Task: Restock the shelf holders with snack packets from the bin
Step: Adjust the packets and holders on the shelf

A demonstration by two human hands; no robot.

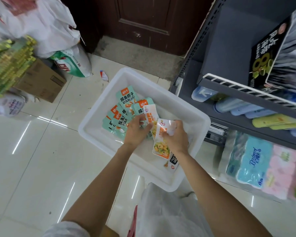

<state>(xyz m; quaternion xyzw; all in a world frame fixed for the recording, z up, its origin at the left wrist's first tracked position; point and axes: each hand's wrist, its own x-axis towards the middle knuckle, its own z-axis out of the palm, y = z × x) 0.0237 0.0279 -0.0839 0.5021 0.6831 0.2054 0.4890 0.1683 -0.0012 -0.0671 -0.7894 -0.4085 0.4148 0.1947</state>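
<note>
bin: white rectangular plastic bin point(191, 115) sits on the pale tiled floor point(41, 151), just left of the grey metal shelf unit point(220, 48).
teal stock: a fanned heap of teal snack packets with orange tabs point(125, 100) lies in the bin's far-left part, under and beyond the left hand.
white packets: two white-and-orange snack packets with a food picture point(161, 144) overlap near the bin's middle, and their long axes run roughly from the far rim toward the person.
left hand: left hand point(135, 130) is down in the bin, fingers curled onto the teal heap and the edge of the farther white packet. whether it truly pinches one i cannot tell.
right hand: right hand point(175, 137) grips the upper part of the nearer white packet, fingers curled over it, with the packet's lower end sticking out toward the person.
key relation: the shelf lies to the right of both hands, and the right hand is nearer to it, so the held packet probably travels rightward and up, long axis turned to suit a holder.
step: judged as gathering packets. none looks placed from this grasp yet.
other stock: a dark packet point(173, 162) lies in the bin's near corner.
surroundings: brown cardboard box point(41, 82) and white plastic bags point(46, 26) stand at the left.
</note>
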